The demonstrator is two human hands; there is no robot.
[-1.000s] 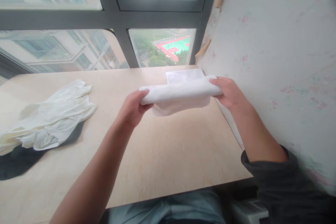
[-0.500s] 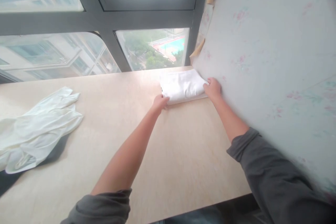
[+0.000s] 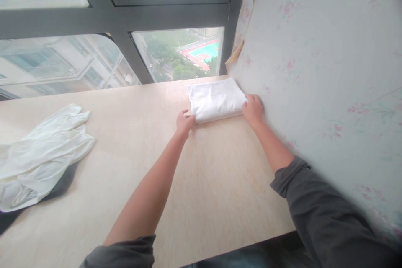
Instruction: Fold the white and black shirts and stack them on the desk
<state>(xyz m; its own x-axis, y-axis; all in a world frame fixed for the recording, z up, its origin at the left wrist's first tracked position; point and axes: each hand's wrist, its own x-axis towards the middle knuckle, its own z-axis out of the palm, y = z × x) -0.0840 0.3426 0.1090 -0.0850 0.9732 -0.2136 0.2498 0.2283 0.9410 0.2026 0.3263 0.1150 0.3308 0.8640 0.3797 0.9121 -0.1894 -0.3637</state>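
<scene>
A folded white cloth [image 3: 216, 99] lies flat on the pale tabletop [image 3: 213, 184], close to the window and the wall. My left hand [image 3: 185, 124] is at its near left corner, fingers apart, the tips touching the edge. At the near right corner my right hand [image 3: 253, 109] has its fingers closed on the cloth's edge; part of the thumb side is hidden by the hand itself.
Crumpled white clothing [image 3: 47, 150] lies at the left, over a dark piece of fabric [image 3: 64, 182]. A grey window frame [image 3: 122, 19] borders the far edge. The flowered wall [image 3: 320, 71] rises close on the right.
The fingers of my left hand have spread and let go of the corner. The cloth's near right side has come down flatter. The view has shifted slightly.
</scene>
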